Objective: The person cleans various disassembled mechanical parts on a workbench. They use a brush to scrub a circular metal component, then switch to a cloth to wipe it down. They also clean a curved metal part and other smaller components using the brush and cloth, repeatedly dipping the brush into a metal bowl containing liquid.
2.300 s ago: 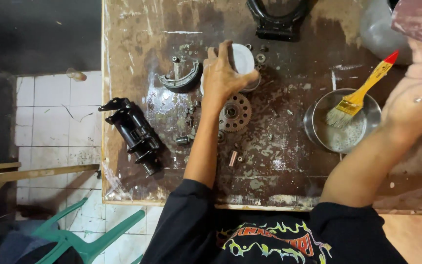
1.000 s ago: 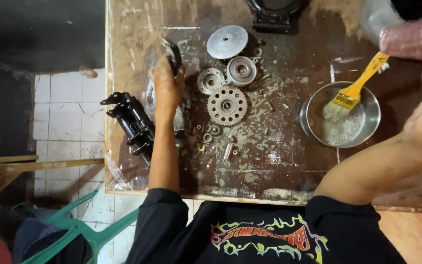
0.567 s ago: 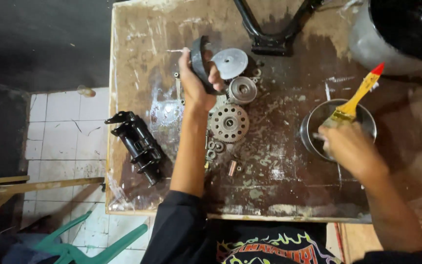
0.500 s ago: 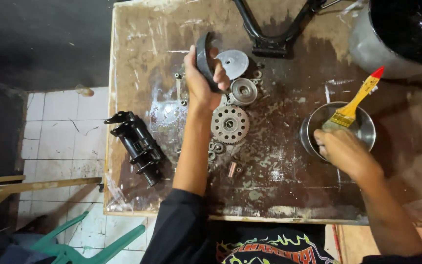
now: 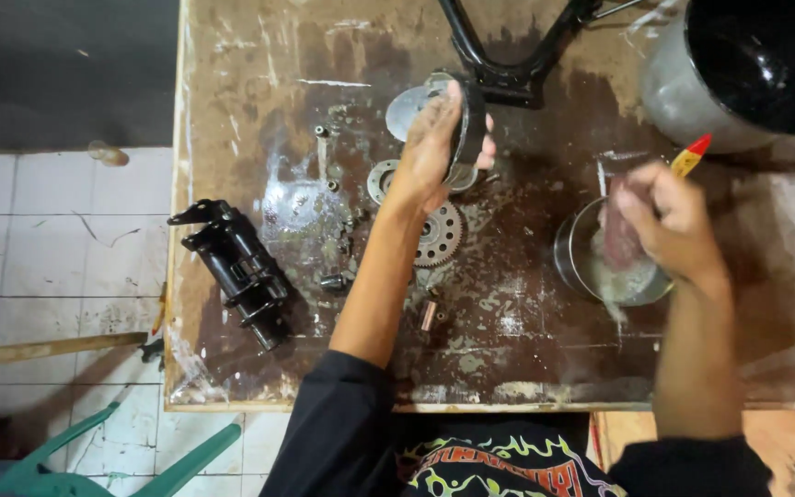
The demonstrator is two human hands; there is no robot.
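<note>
1. Gripping a dark curved metal part [image 5: 467, 124], the left hand [image 5: 434, 147] holds it lifted near the far edge of the tabletop [image 5: 250, 83], fingers [image 5: 453, 97] clenched around its rim.
2. Just behind that part lies a pale round disc [image 5: 407, 109], partly hidden by the hand.
3. Under the left wrist sit a toothed round gear [image 5: 443, 235] and, to its left, a smaller ring-shaped piece [image 5: 381, 177], both flat on the wood.
4. The right hand [image 5: 669, 221] is closed on a brush with a yellow handle and red tip [image 5: 692, 155]; the brush head is blurred, down inside a metal bowl [image 5: 570, 262] that holds pale liquid.
5. The bowl stands toward the right side of the tabletop, well apart from the gear cluster, with a bare stained strip between them.
6. Small bolts and a copper-coloured bushing [image 5: 428, 315] are scattered between the gear and the near edge.
7. A black cast assembly [image 5: 236, 267] lies tilted near the left edge, close to the near-left corner.
8. At the far edge a black tubular frame [image 5: 508, 64] reaches onto the wood; a large grey pot with a dark inside [image 5: 738, 64] fills the far-right corner.
9. The far-left quarter and the strip along the near edge hold only grime and scratches.
10. Beyond the left edge are white floor tiles [image 5: 48, 239] and a green plastic chair [image 5: 121, 451].
</note>
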